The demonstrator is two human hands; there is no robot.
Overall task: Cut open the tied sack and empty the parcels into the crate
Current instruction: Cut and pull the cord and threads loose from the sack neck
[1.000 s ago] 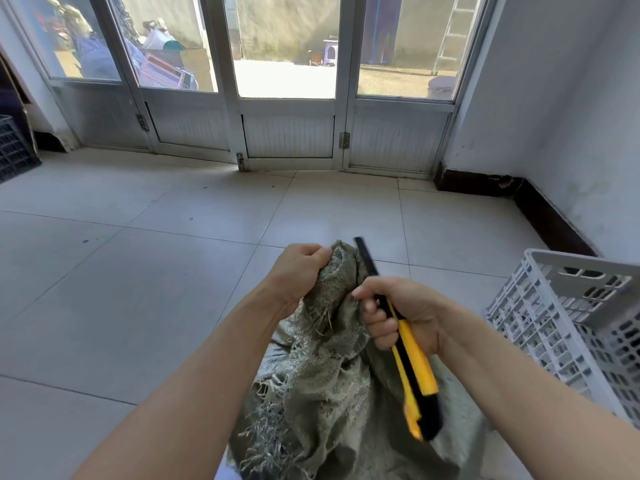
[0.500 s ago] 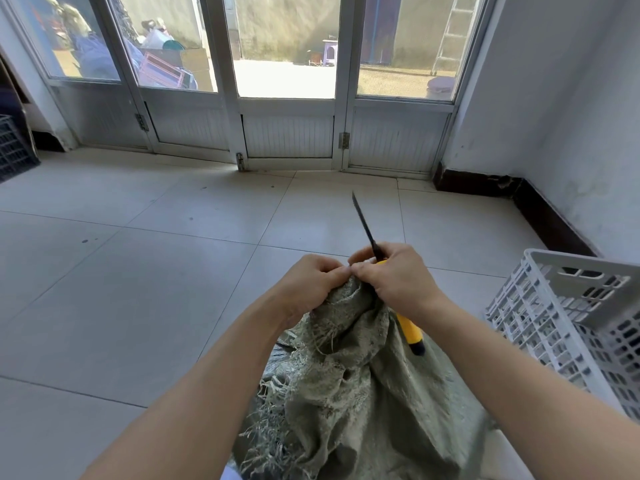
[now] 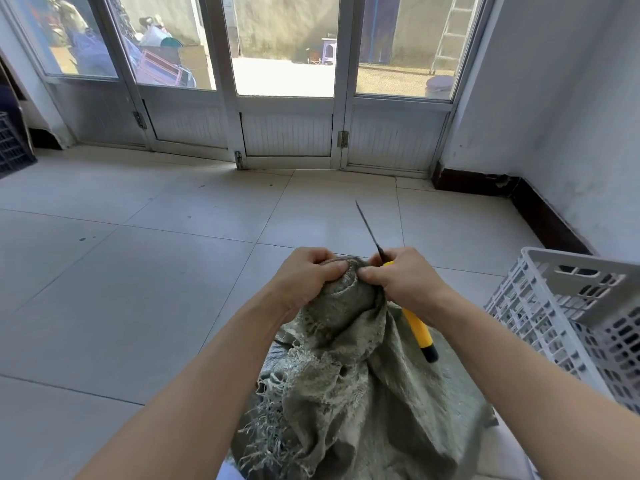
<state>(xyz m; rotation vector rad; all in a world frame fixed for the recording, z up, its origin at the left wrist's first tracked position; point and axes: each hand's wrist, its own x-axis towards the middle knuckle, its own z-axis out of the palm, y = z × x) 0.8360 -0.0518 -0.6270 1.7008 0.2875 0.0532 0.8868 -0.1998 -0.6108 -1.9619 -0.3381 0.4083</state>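
The floor (image 3: 138, 289) is laid with large pale tiles, lit by daylight. At the far left edge stands part of a dark crate (image 3: 10, 143). Across the far side runs a row of white-framed glass doors (image 3: 287, 133) giving onto a yard. A pale wall (image 3: 554, 116) with a dark skirting board (image 3: 540, 209) closes the right side.

In the near middle, a worn grey-green sack (image 3: 346, 393) with frayed edges rises from the floor between the two forearms. The left hand (image 3: 304, 275) grips the bunched top of the sack from the left, fingers curled round the cloth. The right hand (image 3: 405, 282) meets it from the right, thumb pressed to the same bunch, fingers wrapped round a yellow knife (image 3: 417, 329).

The knife's long axis runs from near right to far left. Its thin dark blade (image 3: 367, 226) sticks out beyond the knuckles, pointing away from the person. Its black-capped end points back, above the sack's right side.

At the right edge stands a white crate (image 3: 581, 268), just beside the sack.
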